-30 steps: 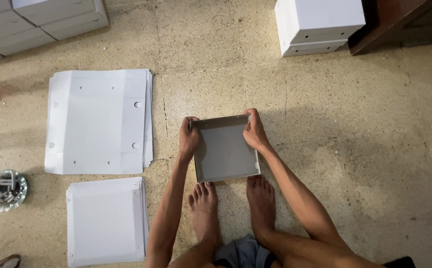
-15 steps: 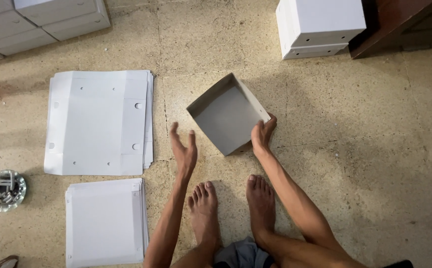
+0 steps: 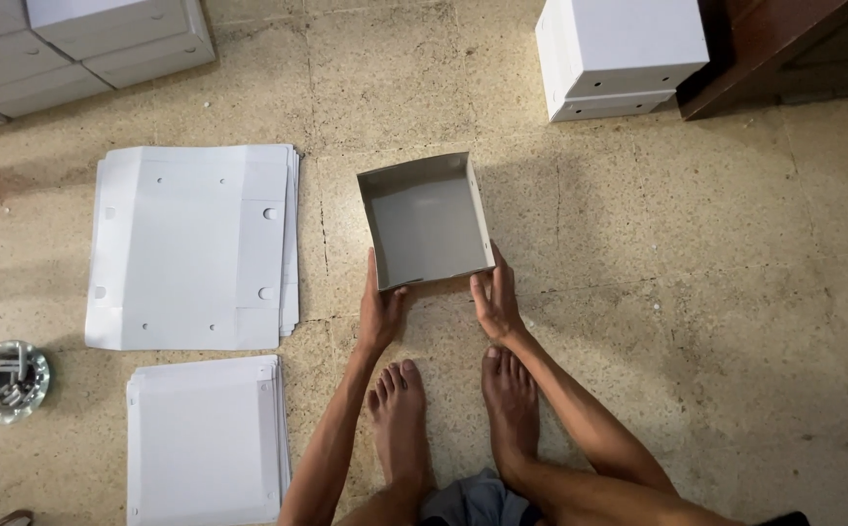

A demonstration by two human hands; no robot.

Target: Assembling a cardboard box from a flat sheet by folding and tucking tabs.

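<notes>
So, the person sits low on the floor w/ both bare feet flat, toes pointing up at a grey box (image 3: 426,222). The box is open on top, w/ short walls, and it sits on the speckled floor (image 3: 697,292) just past the feet, about in the middle.

The left hand (image 3: 381,310) is at the near left corner of the box. Fingers point up along the left wall and touch it. The hand looks flat and loose, not closed around anything.

The right hand (image 3: 495,297) is at the near right corner. Its fingers lie on the floor by the right wall, touching the edge. Also flat and spread, not gripping.

To the left, well apart from the box, lies a stack of flat white card sheets (image 3: 190,248) w/ small holes. Below that is a second, smaller stack of white sheets (image 3: 205,438). A round glass dish (image 3: 5,380) sits at the far left, near that smaller stack.

Up top right are stacked white boxes (image 3: 619,54), next to a dark wood thing (image 3: 784,49). More white boxes (image 3: 73,44) are up top left.
</notes>
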